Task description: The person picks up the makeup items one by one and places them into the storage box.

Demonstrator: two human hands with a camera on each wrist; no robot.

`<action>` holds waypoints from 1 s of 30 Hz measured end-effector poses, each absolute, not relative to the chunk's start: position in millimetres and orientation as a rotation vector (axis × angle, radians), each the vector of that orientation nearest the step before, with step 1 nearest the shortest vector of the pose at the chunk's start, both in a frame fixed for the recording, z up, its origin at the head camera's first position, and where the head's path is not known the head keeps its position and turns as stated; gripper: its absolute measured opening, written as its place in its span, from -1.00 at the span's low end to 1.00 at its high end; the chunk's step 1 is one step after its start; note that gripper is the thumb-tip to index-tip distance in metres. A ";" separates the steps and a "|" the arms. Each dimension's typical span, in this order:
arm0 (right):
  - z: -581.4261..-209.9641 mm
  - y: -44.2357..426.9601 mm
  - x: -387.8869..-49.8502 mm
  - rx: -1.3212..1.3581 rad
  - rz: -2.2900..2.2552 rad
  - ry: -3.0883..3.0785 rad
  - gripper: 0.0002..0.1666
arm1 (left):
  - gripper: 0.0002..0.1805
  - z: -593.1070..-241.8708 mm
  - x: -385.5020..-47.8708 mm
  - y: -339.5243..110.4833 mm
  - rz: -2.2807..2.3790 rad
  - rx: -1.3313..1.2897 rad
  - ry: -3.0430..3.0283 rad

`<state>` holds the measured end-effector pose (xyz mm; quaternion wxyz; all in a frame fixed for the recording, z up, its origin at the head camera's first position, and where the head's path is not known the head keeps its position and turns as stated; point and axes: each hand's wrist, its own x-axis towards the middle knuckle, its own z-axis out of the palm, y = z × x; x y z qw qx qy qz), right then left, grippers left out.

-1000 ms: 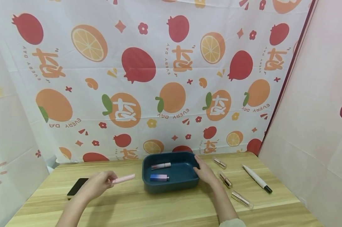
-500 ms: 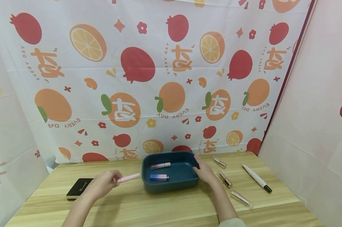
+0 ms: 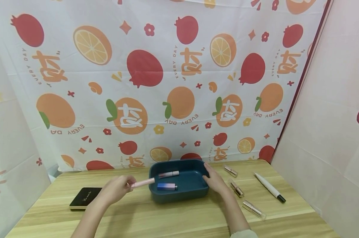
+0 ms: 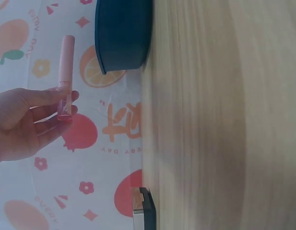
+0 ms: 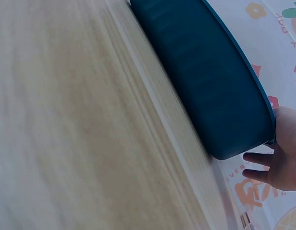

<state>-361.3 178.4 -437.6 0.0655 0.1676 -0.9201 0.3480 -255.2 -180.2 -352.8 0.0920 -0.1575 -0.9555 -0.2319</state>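
Note:
My left hand (image 3: 116,190) pinches a pink lip gloss tube (image 3: 143,182) by one end. The tube's other end points right, reaching the left rim of a dark blue bin (image 3: 182,195). From the left wrist view, the lip gloss (image 4: 66,67) has a pale pink cap and a clearer lower part between the fingers. My right hand (image 3: 216,180) holds the bin's right rim, thumb on the inner side; in the right wrist view some fingers (image 5: 257,174) extend past its end wall. Inside the bin lie a whitish lip gloss tube (image 3: 168,174) and a blue-to-pink lipstick (image 3: 166,186).
A black case with gold edging (image 3: 84,197) lies left, partly behind the left forearm. Right of the bin are three clear-and-gold lipstick tubes, the nearest lipstick tube (image 3: 253,209) toward the front. A white marker-like pen (image 3: 270,187) lies farther right. A fruit-print curtain (image 3: 179,82) hangs behind the table.
My left hand has moved right with the pink lip gloss, bringing its tip to the bin's left rim. More of the black case now shows. The right hand and bin stay put.

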 end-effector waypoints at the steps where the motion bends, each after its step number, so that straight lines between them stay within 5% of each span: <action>1: -437.8 178.4 -361.4 0.506 1.048 -2.776 -0.35 | -0.86 -352.3 -255.6 -179.1 -0.691 -0.465 -2.841; 30: -438.3 178.6 -360.3 0.516 1.064 -2.758 -0.35 | -0.88 -357.1 -271.7 -137.0 -0.727 -0.546 -2.778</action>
